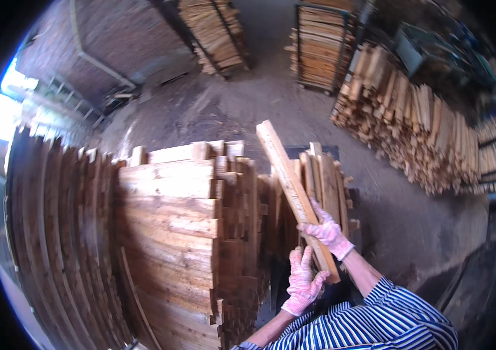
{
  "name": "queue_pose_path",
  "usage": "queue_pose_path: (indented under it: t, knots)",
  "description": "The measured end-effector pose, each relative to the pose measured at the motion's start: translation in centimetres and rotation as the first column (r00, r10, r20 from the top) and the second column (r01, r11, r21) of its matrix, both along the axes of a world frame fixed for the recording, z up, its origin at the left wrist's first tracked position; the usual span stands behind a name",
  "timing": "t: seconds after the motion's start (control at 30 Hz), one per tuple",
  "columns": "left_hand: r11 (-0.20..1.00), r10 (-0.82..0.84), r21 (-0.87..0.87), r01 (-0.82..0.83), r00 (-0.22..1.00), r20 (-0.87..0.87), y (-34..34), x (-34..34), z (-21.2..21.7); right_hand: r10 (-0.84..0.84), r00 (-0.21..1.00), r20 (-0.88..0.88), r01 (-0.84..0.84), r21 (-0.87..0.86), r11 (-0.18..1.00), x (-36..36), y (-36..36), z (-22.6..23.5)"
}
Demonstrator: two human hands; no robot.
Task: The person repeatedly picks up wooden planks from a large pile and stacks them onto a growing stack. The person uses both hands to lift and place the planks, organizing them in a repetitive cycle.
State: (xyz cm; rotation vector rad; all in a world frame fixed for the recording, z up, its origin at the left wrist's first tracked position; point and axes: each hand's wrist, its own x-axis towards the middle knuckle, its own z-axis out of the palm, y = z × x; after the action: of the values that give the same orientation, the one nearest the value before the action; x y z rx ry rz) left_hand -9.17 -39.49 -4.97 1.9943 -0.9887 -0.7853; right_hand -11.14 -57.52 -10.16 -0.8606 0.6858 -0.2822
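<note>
Pink-gloved hands (329,233), two; one plank (287,178)

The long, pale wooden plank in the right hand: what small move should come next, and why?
Probably close the pink-gloved left hand around the near end of the long, pale wooden plank. Only the pink-gloved right hand clearly grips it, most of its length juts out past that grip, and the left hand is open beside it.

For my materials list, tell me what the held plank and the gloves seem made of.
Plank: apparently rough, unpainted wood, judging by its pale tan colour and darker mottling; species unclear.
Gloves: probably matte knitted fabric, given their soft wrinkles and mottled pink surface; exact fibre can't be told.
</note>
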Motion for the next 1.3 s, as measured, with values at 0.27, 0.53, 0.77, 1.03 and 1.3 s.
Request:
queue_pose_path:
  t: [0.27,0.53,0.77,1.03,1.3]
  knots:
    - [0.505,0.362,-0.282,-0.816,0.497,-0.789,-4.7,22.9,9.3,0.58,0.712,-0.394,-0.629,-0.725,0.28,11.4,-0.8,17.2]
    - [0.747,0.619,-0.088,-0.659,0.642,0.453,1.5,36.4,8.6,0.439,0.824,-0.359,-0.495,-0.833,0.247,30.9,-2.4,17.7]
    - [0.725,0.248,0.289,-0.626,0.628,0.737,4.4,38.9,2.9,0.41,0.667,-0.622,-0.547,-0.782,-0.299,50.4,0.5,9.4]
    - [0.713,0.255,0.303,-0.632,0.637,0.727,5.1,39.2,4.0,0.471,0.716,-0.515,-0.409,-0.857,-0.314,50.8,1.5,9.0]
    - [0.721,0.331,0.173,-0.671,0.553,0.764,6.3,38.6,2.7,0.445,0.693,-0.567,-0.336,-0.801,-0.496,52.1,2.7,9.4]
